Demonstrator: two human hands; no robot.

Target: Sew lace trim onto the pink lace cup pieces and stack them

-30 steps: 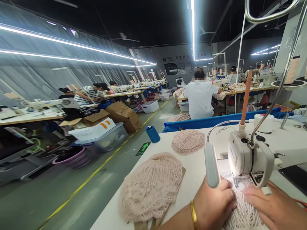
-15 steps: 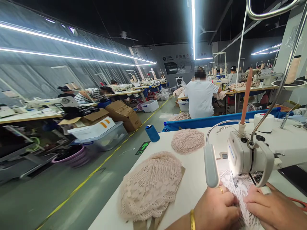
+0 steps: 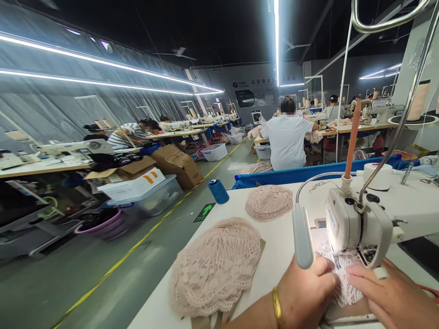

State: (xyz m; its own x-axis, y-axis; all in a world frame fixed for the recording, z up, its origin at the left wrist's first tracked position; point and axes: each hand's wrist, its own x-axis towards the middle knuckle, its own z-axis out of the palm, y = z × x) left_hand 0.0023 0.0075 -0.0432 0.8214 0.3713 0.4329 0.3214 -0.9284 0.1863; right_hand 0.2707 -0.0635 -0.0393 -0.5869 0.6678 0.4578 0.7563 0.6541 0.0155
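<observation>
A white sewing machine (image 3: 360, 224) stands on the white table (image 3: 274, 256) in front of me. Under its needle lies a piece of pale lace fabric (image 3: 343, 281). My left hand (image 3: 305, 294), a gold bangle on its wrist, rests on the lace's left side with the fingers curled down onto it. My right hand (image 3: 394, 299) lies flat on the lace at the right, fingers stretched toward the needle. A grey lamp head (image 3: 302, 237) on a flexible neck hangs just above my left hand.
Two stacks of pink lace pieces, a near stack (image 3: 216, 267) and a far stack (image 3: 268, 202), lie on the table to the left, with a blue thread cone (image 3: 218, 191) at the far edge. A person in a white shirt (image 3: 287, 139) sits ahead. Cardboard boxes (image 3: 176, 164) and bins line the aisle.
The lace has shifted under the needle and both hands have slid with it, moving back toward me and then forward again. The rest of the room is unchanged.
</observation>
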